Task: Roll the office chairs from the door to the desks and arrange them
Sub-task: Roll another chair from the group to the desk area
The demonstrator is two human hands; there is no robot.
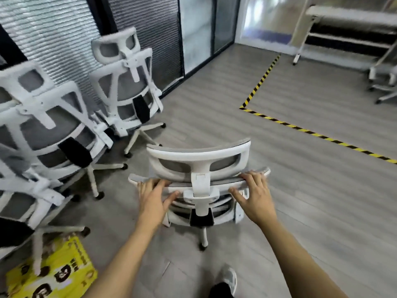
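Chair [198,168]: on open floor, beside the parked chairs [53,130] at the glass wall.
Left hand [153,197]: fingers curled over the backrest's top edge, for pushing.
Right hand [255,196]: same grip, opposite end, likely for steering.
Desk [343,22]: far right, beyond the striped tape [318,134].

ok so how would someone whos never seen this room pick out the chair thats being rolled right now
Start at the ribbed glass wall on the left, where three white mesh office chairs stand parked in a row. The rolled chair stands apart from them on open grey floor, nearest the camera. It alone has a left hand and right hand gripping its backrest's top edge, just below the headrest.
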